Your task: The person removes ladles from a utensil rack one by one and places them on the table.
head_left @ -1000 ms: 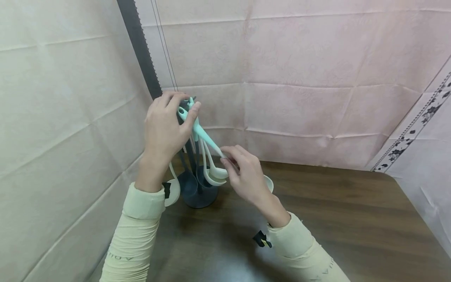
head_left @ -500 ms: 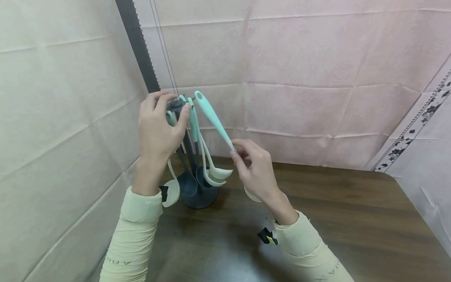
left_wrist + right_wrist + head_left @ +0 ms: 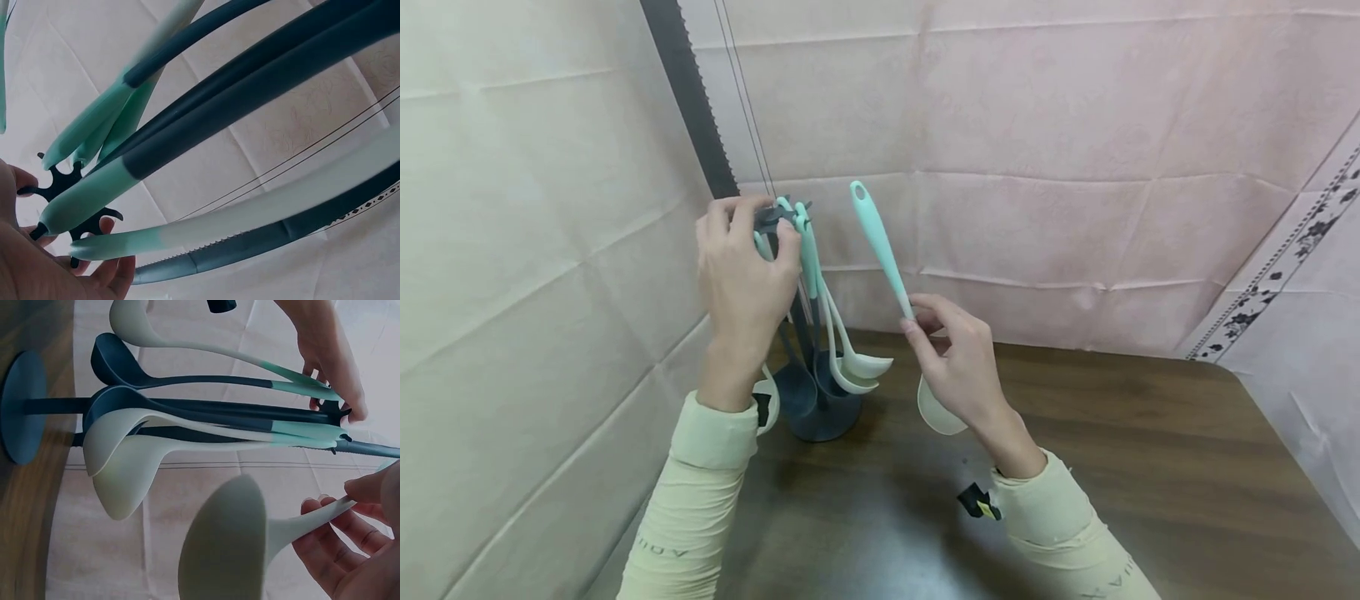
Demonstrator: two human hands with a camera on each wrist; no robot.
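With its thumb and fingers, my right hand [image 3: 958, 358] pinches a ladle [image 3: 877, 233] by its pale shaft. The mint handle points up, and the cream bowl [image 3: 225, 544] hangs below the hand. My left hand [image 3: 741, 275] grips the hooked top [image 3: 60, 182] of a dark utensil stand [image 3: 831, 427]. Several ladles with mint handle ends hang from the hooks. Among them are cream ladles [image 3: 128, 487] and navy ladles [image 3: 115, 359], bowls low near the round base [image 3: 25, 406]. The held ladle is apart from the stand, to its right.
The stand is on a brown wooden table [image 3: 1112, 433], close to the left corner. Pale creased cloth [image 3: 1037, 150] rises behind the table, and another cloth wall [image 3: 535, 250] is close beside the left arm.
The right hand has drawn the ladle away from the stand, to the right, and its handle now stands more upright. The left hand has stayed at the stand's top, shifting slightly left.
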